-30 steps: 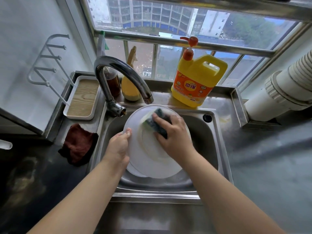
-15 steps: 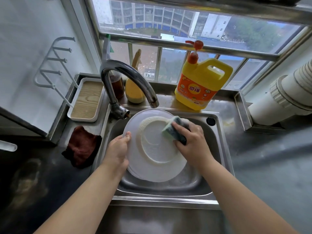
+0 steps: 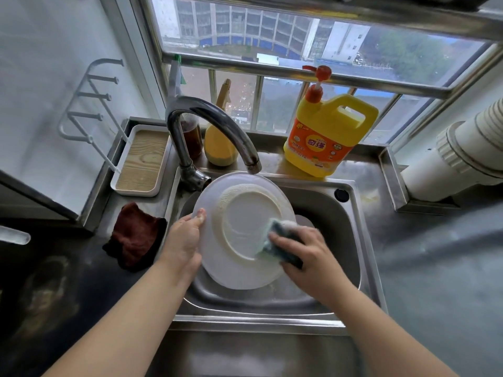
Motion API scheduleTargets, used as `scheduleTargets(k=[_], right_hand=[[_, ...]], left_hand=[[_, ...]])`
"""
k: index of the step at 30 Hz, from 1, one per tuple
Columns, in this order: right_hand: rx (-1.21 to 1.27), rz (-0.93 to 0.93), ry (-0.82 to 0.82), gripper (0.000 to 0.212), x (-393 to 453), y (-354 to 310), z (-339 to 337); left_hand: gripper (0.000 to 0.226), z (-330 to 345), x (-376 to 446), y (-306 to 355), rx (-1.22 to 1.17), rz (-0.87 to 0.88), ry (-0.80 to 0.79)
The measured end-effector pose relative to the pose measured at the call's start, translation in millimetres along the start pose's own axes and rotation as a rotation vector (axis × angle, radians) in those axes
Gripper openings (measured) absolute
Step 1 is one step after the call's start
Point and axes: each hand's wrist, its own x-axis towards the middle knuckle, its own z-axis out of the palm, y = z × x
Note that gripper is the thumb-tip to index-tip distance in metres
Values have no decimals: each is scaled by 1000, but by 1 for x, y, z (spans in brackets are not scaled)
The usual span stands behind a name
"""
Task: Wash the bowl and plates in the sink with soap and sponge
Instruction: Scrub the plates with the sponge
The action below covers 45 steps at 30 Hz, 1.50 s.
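Observation:
A white plate [image 3: 245, 221] stands tilted over the steel sink [image 3: 351, 240], its underside and foot ring facing me, streaked with suds. My left hand [image 3: 185, 240] grips its left rim, thumb on the face. My right hand [image 3: 307, 254] holds a dark blue-green sponge [image 3: 280, 243] and presses it against the plate's lower right side. Behind the plate's right edge a bit of another white dish [image 3: 304, 220] shows in the basin. The yellow soap jug [image 3: 329, 137] with an orange pump stands on the ledge behind the sink.
The curved tap [image 3: 215, 123] arches over the plate's top edge. A dark red cloth [image 3: 136, 235] lies left of the sink, with a white tray [image 3: 141, 161] behind it. A brown bottle [image 3: 192, 138] and a yellow bottle [image 3: 220, 142] stand at the window. A white pipe [image 3: 468, 156] runs at the right.
My right hand has swept the sponge from the plate's upper middle round to its right and down to the lower right. The left hand keeps its grip on the rim.

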Motion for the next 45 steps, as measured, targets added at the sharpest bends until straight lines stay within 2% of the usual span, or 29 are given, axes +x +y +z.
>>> scheduleTargets(k=[3, 6, 9, 12, 15, 18, 22, 27, 30, 33, 35, 36, 38, 40, 43, 45], right_hand=[[-29, 159, 68, 60, 16, 8, -12], [-30, 209, 113, 59, 43, -8, -15], [-12, 146, 94, 56, 61, -35, -6], [28, -3, 24, 51, 54, -53, 9], [42, -143, -63, 50, 29, -46, 18], [31, -180, -60, 53, 12, -32, 16], [11, -6, 114, 51, 16, -17, 1], [17, 215, 92, 60, 17, 0, -14], [273, 472, 125, 64, 13, 9, -28], [936, 721, 57, 75, 9, 12, -43], [1210, 702, -6, 64, 11, 15, -49], [1295, 672, -29, 53, 13, 13, -51], [1386, 631, -63, 42, 18, 6, -60], [1443, 582, -113, 46, 22, 4, -70], [1417, 558, -235, 52, 32, 1, -83], [1298, 579, -291, 46, 39, -3, -84]], left_hand=[[22, 4, -4, -1, -3, -5, -27], [21, 12, -9, -4, 8, -2, -38], [24, 16, -13, -6, 32, -1, -66], [22, 11, -11, -1, 2, 10, -63], [24, 2, -10, 2, -16, 15, -54], [25, -2, -13, 0, -23, 6, -79], [22, -5, -13, -3, -24, -11, -118], [24, -8, -13, -3, -38, -17, -148], [24, -16, -11, -2, -68, 3, -183], [21, -24, -8, 0, -60, 73, -278], [23, -28, -7, 4, -28, 111, -366], [32, -30, -6, 6, -8, 123, -408], [56, -34, -1, 8, 26, 129, -472], [70, -35, 3, 9, 52, 123, -505], [67, -33, 2, 9, 126, 108, -559], [59, -29, -1, 6, 179, 111, -607]])
